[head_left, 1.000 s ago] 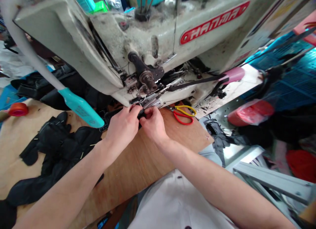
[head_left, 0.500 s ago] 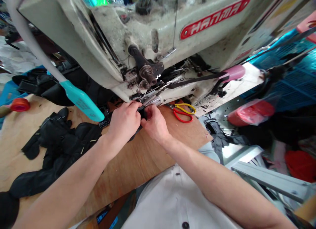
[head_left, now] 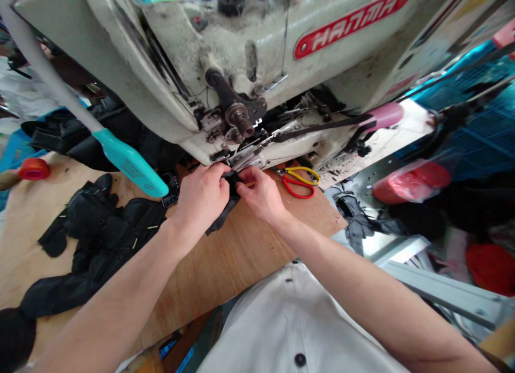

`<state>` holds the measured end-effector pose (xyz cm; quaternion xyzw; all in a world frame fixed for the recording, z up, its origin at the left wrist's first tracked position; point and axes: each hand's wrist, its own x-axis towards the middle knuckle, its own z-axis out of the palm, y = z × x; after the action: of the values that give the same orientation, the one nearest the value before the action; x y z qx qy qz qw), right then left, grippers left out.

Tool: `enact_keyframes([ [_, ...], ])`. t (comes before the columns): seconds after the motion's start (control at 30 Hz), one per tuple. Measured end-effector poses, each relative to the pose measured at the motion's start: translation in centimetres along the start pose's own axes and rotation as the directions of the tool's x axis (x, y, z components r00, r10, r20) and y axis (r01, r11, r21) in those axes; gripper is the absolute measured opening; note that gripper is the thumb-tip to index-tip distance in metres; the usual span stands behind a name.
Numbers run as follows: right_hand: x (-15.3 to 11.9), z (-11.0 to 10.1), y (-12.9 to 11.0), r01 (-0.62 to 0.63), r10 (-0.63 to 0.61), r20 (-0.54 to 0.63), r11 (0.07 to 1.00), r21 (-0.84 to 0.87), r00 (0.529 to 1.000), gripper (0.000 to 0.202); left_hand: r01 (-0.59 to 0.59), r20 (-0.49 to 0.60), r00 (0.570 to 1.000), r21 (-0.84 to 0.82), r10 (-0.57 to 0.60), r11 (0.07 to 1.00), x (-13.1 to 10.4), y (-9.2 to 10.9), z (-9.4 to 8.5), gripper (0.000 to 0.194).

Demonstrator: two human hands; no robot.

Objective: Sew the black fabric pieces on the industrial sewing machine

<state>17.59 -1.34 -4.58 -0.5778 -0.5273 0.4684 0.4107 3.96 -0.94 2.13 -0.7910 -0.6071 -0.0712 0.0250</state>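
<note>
Both hands are at the front of a grey sewing machine (head_left: pixel 173 45), close under its needle area. A small piece of black fabric (head_left: pixel 223 214) runs between them and hangs down toward the wooden table. My left hand (head_left: pixel 205 193) is closed on the fabric's left side, fingertips near the metal folder plate (head_left: pixel 245 159). On the right side, my right hand (head_left: pixel 261 193) pinches the same fabric between thumb and fingers. The part of the fabric beneath the fingers is hidden.
Scissors with red and yellow handles (head_left: pixel 300 181) lie right of my right hand. A teal-ended lamp (head_left: pixel 132 163) reaches in from the left above a small black device (head_left: pixel 171 189). Black sewn pieces (head_left: pixel 100 228) are heaped on the wooden table (head_left: pixel 193 276).
My right hand has shifted slightly to the right, and more of the black fabric shows between the hands. The left hand stays nearly in place. The view has tilted a little.
</note>
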Motion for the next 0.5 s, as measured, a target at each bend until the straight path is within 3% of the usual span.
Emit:
enact_keyframes([
  [0.13,0.1,-0.5,-0.2,0.056,-0.056,0.01,0.989,-0.137,0.998,0.002,0.003,0.013,1.0,-0.001,-0.003,1.0,0.1,0.0,-0.1,0.035],
  [0.5,0.7,-1.7,-0.9,0.095,-0.08,0.076,0.972,-0.215,0.994,0.016,0.034,-0.008,0.999,0.078,-0.033,0.996,0.1,0.0,-0.2,0.031],
])
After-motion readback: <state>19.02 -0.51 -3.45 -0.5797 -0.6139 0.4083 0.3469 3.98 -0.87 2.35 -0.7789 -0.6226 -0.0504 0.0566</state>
